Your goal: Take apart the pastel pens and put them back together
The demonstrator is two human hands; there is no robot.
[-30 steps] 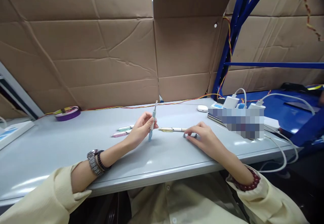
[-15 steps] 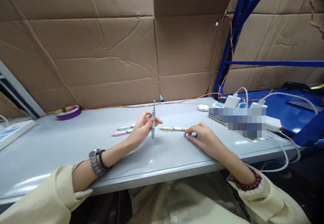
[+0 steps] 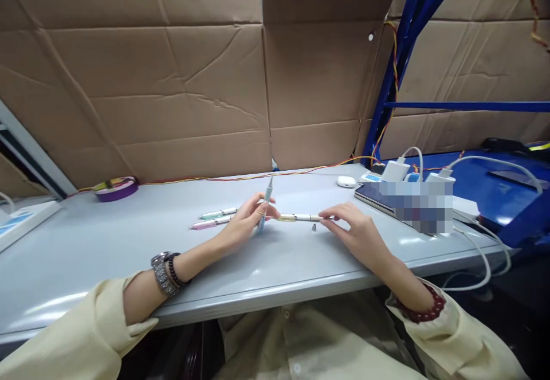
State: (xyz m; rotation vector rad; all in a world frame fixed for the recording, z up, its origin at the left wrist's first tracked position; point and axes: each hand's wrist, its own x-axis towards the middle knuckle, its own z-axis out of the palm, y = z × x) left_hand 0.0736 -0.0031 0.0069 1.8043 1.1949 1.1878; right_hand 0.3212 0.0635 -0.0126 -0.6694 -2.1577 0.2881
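My left hand [image 3: 253,215] is closed round a light blue pen [image 3: 268,192], holding it tilted with its thin metal end up and its lower end near the table. My right hand [image 3: 354,228] pinches the right end of a white pen with a yellow grip [image 3: 298,217], which lies flat on the table. Just below that pen rests a small grey cone-shaped piece [image 3: 314,227]. Partly behind my left hand lie a pen with a green grip [image 3: 215,214] and one with a pink grip [image 3: 208,224].
A purple roll of tape [image 3: 115,190] lies at the back left of the grey table [image 3: 275,271]. A white earbud case [image 3: 346,181], a dark flat device [image 3: 373,196], chargers [image 3: 395,171] and white cables are on the right. At the left edge is a white power strip [image 3: 28,222].
My right hand has let go of the small grey piece, now on the table, and moved slightly right to the yellow-grip pen's end. The blue pen has tilted and shifted right.
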